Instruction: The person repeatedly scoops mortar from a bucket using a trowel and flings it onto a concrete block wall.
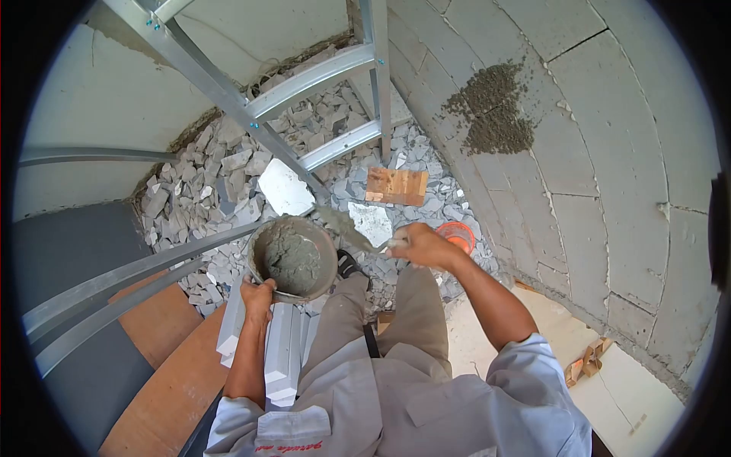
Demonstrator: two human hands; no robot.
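Note:
My left hand (258,293) grips the near rim of a round bucket (332,255) that holds wet grey mortar (293,263). In my right hand (417,245) is the handle of a trowel (346,228), its blade coated with mortar and pointing left. The blade's tip is close to the bucket's right rim; whether they touch I cannot tell. On the block wall (563,145) to the upper right there is a rough patch of mortar (499,110), well away from both hands.
A metal ladder (316,84) stands ahead among broken rubble (190,183). An orange container (457,234) sits beyond my right forearm. Metal profiles (137,270) stretch across the left, and pale blocks (282,354) are stacked beside my left leg. A brown board piece (396,186) lies on the rubble.

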